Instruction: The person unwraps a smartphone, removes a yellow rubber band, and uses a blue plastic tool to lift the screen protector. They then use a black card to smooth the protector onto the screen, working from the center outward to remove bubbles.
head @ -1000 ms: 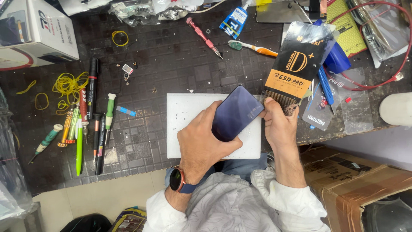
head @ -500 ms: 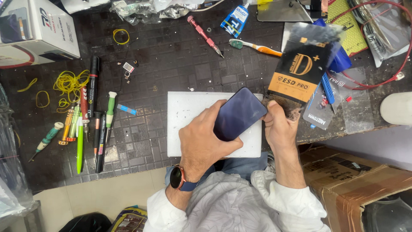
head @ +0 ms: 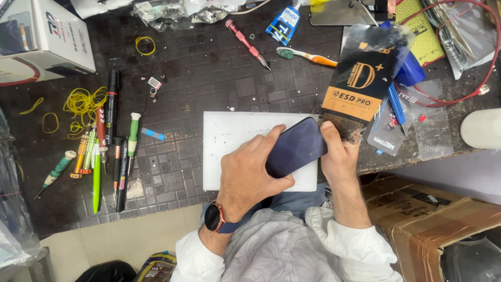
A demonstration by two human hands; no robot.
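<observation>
Both hands share the grip on a dark phone (head: 296,148): the left hand (head: 249,175) clasps its lower end, the right hand (head: 338,156) pinches its upper end. Its long axis slants up toward the right, above a white mat (head: 229,137) on the bench (head: 209,78), beside a black packet (head: 360,83).

Dark tiled workbench (head: 209,73) with white mat (head: 229,136), pens (head: 112,141), rubber bands (head: 78,102)

A dark, glossy smartphone (head: 296,148) is lying tilted over the right part of a white rectangular mat (head: 229,141) on the bench, its upper right corner touching a black-and-orange packet (head: 360,83).
</observation>
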